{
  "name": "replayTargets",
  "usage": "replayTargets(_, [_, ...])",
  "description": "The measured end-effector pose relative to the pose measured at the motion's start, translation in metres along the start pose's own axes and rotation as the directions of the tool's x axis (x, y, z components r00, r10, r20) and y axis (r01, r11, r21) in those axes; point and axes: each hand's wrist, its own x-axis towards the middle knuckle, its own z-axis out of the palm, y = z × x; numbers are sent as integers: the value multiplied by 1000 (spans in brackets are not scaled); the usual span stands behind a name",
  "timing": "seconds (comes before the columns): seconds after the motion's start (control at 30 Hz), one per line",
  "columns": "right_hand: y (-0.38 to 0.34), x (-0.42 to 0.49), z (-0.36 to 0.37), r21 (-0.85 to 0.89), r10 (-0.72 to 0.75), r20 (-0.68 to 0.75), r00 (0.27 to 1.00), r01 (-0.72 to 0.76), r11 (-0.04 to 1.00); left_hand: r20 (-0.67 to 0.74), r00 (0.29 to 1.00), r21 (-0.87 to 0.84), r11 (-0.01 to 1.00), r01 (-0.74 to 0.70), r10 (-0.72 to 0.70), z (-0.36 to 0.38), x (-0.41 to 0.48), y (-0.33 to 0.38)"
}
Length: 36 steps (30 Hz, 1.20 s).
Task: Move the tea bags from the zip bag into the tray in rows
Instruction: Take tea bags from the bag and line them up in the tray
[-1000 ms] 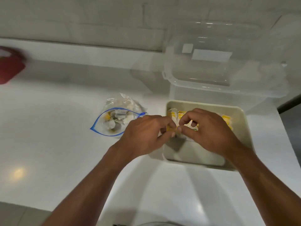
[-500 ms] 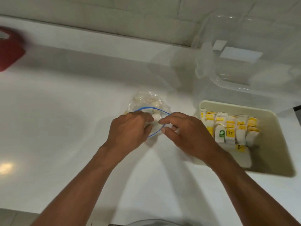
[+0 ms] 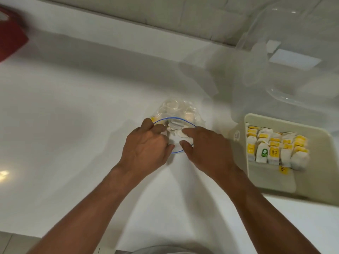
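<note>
A clear zip bag (image 3: 178,111) with a blue rim lies open on the white counter, with white and yellow tea bags (image 3: 175,125) inside its mouth. My left hand (image 3: 146,149) grips the bag's left rim. Over the mouth, my right hand (image 3: 207,149) has its index finger and thumb apart, the fingertip touching the tea bags. To the right stands a beige tray (image 3: 293,182) holding rows of upright tea bags (image 3: 275,149) with yellow labels, one with a green label.
A clear plastic storage box (image 3: 293,74) sits behind the tray against the tiled wall. A red object (image 3: 11,39) lies at the far left edge. The counter's front edge runs along the bottom left.
Both hands left the tray and moved left to the zip bag. My left hand took hold of the rim and my right hand's fingers reached into the mouth. The camera view shifted left.
</note>
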Motion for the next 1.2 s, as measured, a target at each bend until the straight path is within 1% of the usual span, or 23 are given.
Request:
replayTargets(0.1, [-15,16,-5,139,-36,-24,999,39,990,3,999,-2,999,51,-51,-7,9,3])
replayTargets(0.17, [-20,27,-4,167,-6,-44,999,13,986,4,995,-1,995,103,-103,-9,17,3])
replayTargets(0.27, [-21,38,4,84,55,-61,997,-50,995,3,985,-7,985,172,-172,-7,30,3])
replayTargets(0.37, [-20,47,11,-2,101,-105,989,-102,995,12,981,77,978,194,-195,-1,35,4])
replayTargets(0.43, [-17,52,15,-63,118,-133,984,-128,990,27,979,97,976,197,-200,3,33,4])
replayTargets(0.57, [-11,57,19,-50,127,-125,984,-134,990,6,976,68,974,215,-216,6,27,6])
replayTargets(0.63, [-8,55,20,-26,112,-123,986,-116,993,-22,972,-20,972,233,-234,2,24,6])
replayTargets(0.7, [-5,50,18,76,115,-161,980,-104,992,21,961,-131,952,277,-277,-6,21,5])
replayTargets(0.73, [-4,45,15,176,136,-187,973,-103,979,49,953,-185,935,303,-299,-10,20,5])
replayTargets(0.8, [-1,35,6,403,205,-212,955,-106,909,82,933,-299,884,359,-351,-17,17,4])
replayTargets(0.87, [3,25,-2,567,266,-166,950,-129,814,133,899,-440,788,430,-417,-22,14,6])
replayTargets(0.9, [5,20,-7,651,288,-114,951,-147,744,168,880,-502,729,465,-445,-24,13,9])
replayTargets(0.97, [6,8,-15,829,284,-7,959,-154,538,251,848,-610,604,514,-467,-28,12,16])
replayTargets(1.0, [6,1,-18,886,269,28,963,-148,440,300,836,-679,513,525,-459,-30,12,20])
replayTargets(1.03, [6,-6,-21,919,260,44,965,-141,368,364,827,-753,387,532,-429,-33,13,25])
replayTargets(1.07, [7,-13,-21,937,252,44,967,-127,325,439,815,-803,240,545,-379,-36,13,30])
replayTargets(1.1, [7,-19,-21,945,242,31,970,-107,308,504,802,-822,105,559,-321,-40,14,35])
replayTargets(1.13, [8,-24,-18,940,232,6,973,-84,329,544,791,-823,6,568,-280,-43,15,38])
replayTargets(1.2, [10,-29,-12,902,226,-56,972,-48,429,573,783,-817,-98,568,-240,-44,15,42])
